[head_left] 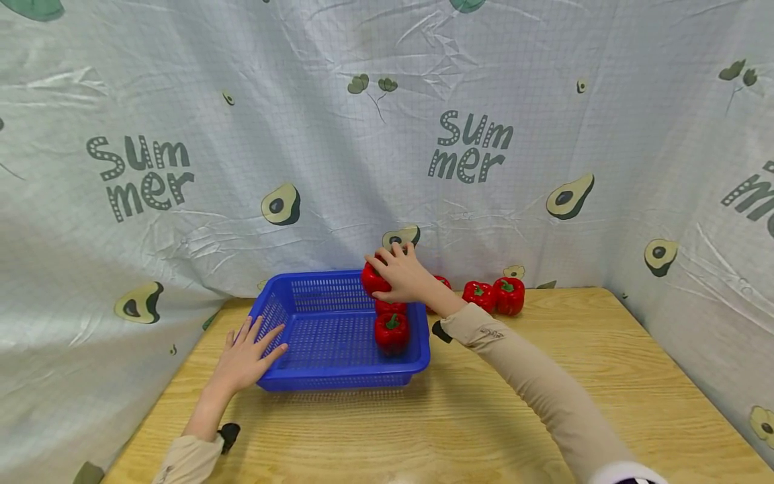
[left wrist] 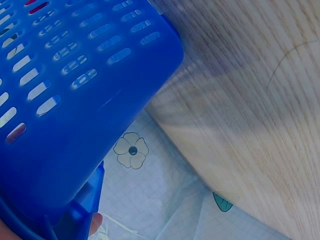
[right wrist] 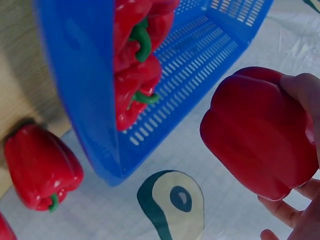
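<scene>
My right hand (head_left: 405, 274) holds a red bell pepper (right wrist: 260, 132) above the back right corner of a blue plastic basket (head_left: 338, 372). The thumb and fingers are spread around the pepper. Inside the basket, along its right side, lie more red bell peppers; the front one (head_left: 392, 334) shows a green stem. My left hand (head_left: 242, 359) rests at the basket's left rim, fingers spread and nearly straight. In the left wrist view, a fingertip (left wrist: 96, 223) shows at the edge of the basket wall (left wrist: 115, 100).
On the wooden table (head_left: 514, 390), right of the basket, stand several red bell peppers, among them one at the far end (head_left: 509, 296) and its neighbour (head_left: 478, 296). A printed cloth (head_left: 338, 154) hangs behind the table and at both sides.
</scene>
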